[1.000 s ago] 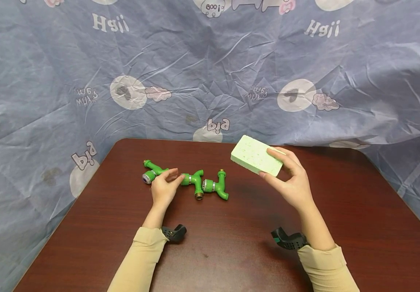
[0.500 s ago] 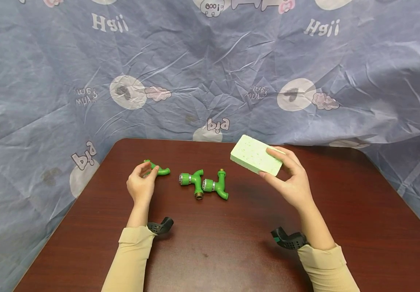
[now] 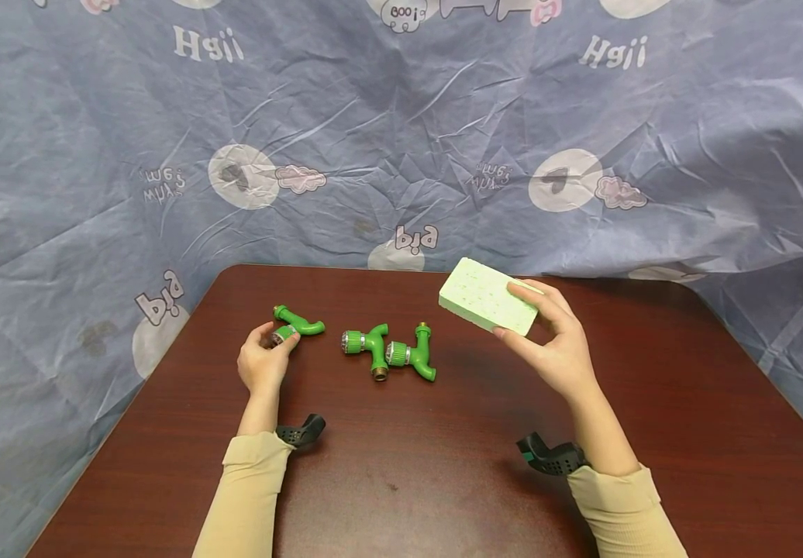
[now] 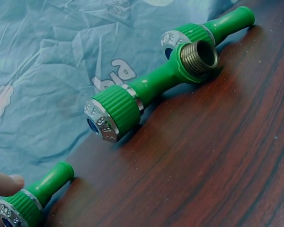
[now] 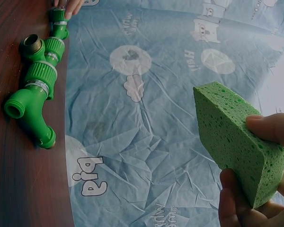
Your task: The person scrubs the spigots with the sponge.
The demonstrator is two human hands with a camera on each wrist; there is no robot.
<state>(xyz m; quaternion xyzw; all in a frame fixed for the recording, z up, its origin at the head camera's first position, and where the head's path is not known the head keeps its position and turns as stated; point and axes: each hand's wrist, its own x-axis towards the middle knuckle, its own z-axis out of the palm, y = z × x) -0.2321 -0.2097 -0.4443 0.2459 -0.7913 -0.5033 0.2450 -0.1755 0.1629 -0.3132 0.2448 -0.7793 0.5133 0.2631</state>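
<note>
In the head view my left hand [image 3: 262, 363] is at the leftmost green faucet [image 3: 308, 328], thumb and fingers pinching its ribbed knob. That faucet lies on the table, and the left wrist view shows the thumb [image 4: 12, 183] against the knob. Two more green faucets lie to its right: a middle one [image 3: 377, 346] with its brass threaded end toward me, and a right one [image 3: 421, 358] with its threaded end pointing away. My right hand [image 3: 560, 349] holds a pale green sponge [image 3: 488, 296] up above the table, thumb on one side and fingers on the other.
The dark red-brown wooden table [image 3: 401, 480] has rounded far corners. Behind it hangs a wrinkled blue-grey cloth [image 3: 373, 101] with printed cartoons and letters. Black camera mounts sit on the left wrist [image 3: 302, 432] and right wrist [image 3: 552, 456].
My left hand has moved left from between the faucets to the leftmost one, then closed on its knob. The right hand and the sponge have hardly moved.
</note>
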